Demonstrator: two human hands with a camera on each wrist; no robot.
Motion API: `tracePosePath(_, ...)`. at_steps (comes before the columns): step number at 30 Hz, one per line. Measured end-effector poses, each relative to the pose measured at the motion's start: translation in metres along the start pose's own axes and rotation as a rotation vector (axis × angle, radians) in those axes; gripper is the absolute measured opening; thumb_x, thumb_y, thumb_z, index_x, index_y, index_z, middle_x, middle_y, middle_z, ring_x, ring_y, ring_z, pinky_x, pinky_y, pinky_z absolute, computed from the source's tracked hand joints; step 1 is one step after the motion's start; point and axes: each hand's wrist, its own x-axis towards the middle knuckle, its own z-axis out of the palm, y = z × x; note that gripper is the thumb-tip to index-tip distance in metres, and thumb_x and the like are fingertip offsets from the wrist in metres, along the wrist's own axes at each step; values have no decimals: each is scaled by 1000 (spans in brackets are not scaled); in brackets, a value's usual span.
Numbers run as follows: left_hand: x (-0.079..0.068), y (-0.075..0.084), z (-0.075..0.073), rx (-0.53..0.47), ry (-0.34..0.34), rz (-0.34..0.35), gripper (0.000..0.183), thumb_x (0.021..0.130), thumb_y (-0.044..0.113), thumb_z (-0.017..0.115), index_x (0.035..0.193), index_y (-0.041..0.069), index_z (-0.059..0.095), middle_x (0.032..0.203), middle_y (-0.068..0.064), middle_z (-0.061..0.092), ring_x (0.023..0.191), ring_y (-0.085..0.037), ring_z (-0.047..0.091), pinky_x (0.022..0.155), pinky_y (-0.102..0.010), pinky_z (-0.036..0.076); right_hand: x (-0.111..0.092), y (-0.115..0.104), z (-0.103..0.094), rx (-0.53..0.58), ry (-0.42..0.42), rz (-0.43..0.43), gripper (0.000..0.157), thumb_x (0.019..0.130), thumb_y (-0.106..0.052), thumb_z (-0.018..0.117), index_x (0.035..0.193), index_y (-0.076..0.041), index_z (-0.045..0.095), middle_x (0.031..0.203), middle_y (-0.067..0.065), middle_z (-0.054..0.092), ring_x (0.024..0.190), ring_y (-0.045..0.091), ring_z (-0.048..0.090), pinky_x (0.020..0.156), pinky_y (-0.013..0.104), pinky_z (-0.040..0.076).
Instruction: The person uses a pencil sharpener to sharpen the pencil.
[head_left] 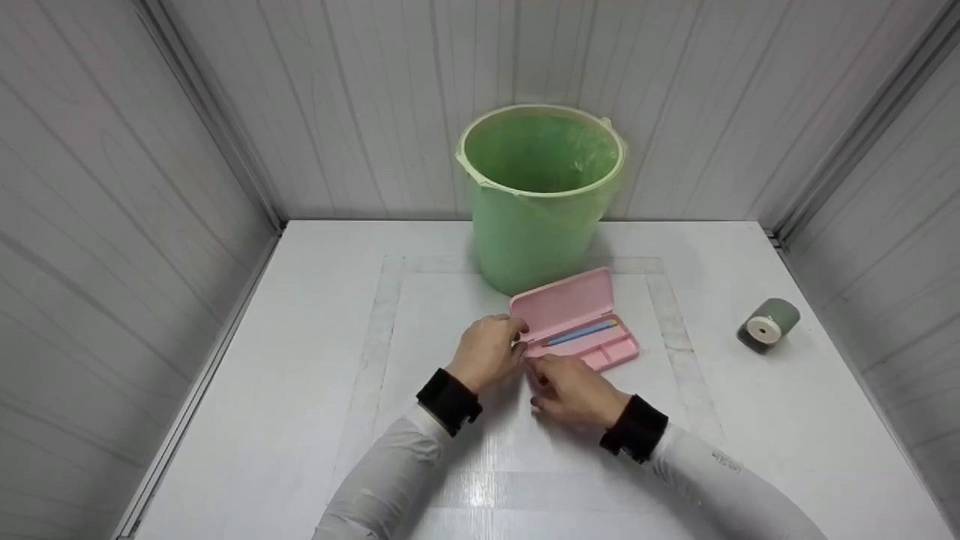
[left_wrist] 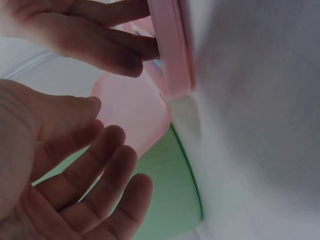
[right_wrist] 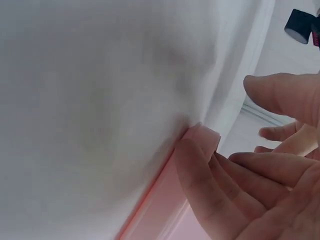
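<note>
A pink pencil case (head_left: 562, 304) lies on the white table with its lid raised toward the back. Inside, a blue pencil (head_left: 581, 332) rests in the long compartment, with smaller compartments in front. My left hand (head_left: 487, 351) is at the case's left end, its fingertips overlapping the lid's edge; in the left wrist view its fingers are loosely bent, with thumb and index finger apart. At the near left corner of the case is my right hand (head_left: 576, 390). The right wrist view shows its extended fingers (right_wrist: 200, 182) touching the case's side, with the thumb held away.
A green bucket (head_left: 525, 240) with a clear liner stands just behind the case. On the right side of the table lies a green and white cylindrical object (head_left: 772, 324) with a dark base. Grey-white panels (head_left: 360, 112) enclose the table at the back and sides.
</note>
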Motion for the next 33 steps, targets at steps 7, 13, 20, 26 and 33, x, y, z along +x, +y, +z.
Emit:
tracePosePath(7, 2, 4, 6, -15, -35, 8, 4, 95, 11, 84, 98, 10, 82, 90, -5, 82, 84, -24, 79, 76, -40, 63, -14, 16, -22, -71, 171, 19, 36, 91, -8, 84, 124, 4, 77, 113, 16, 83, 102, 33, 80, 90, 50, 65)
tracePosePath(13, 11, 11, 14, -33, -128, -16, 7, 97, 12, 81, 102, 12, 86, 93, -4, 84, 88, -25, 80, 80, -41, 64, -35, 50, -51, -131, 308, 260, 29, 89, -5, 83, 115, 6, 81, 107, 22, 82, 93, 38, 80, 81, 55, 65)
tracePosePath(20, 32, 29, 26, 100, -202, -8, 6, 97, 16, 80, 97, 15, 86, 94, -3, 85, 88, -26, 82, 79, -45, 67, -51, 77, -66, -174, 313, 443, 24, 92, -6, 78, 112, 7, 83, 96, 26, 79, 83, 38, 77, 70, 54, 62)
tracePosePath(26, 39, 43, 44, 324, -230, 15, 16, 99, 20, 74, 86, 16, 82, 79, -4, 80, 77, -25, 79, 66, -43, 66, -55, 81, -59, -145, 277, 515, 17, 97, -6, 77, 108, 4, 85, 97, 24, 81, 88, 40, 78, 75, 56, 63)
tracePosePath(33, 41, 48, 58, 445, -166, -1, 18, 95, 18, 76, 77, 21, 79, 72, 3, 77, 68, -18, 76, 59, -37, 63, -59, 79, -54, -128, 279, 531, 13, 95, -1, 77, 103, 3, 86, 96, 22, 81, 91, 42, 79, 79, 57, 65)
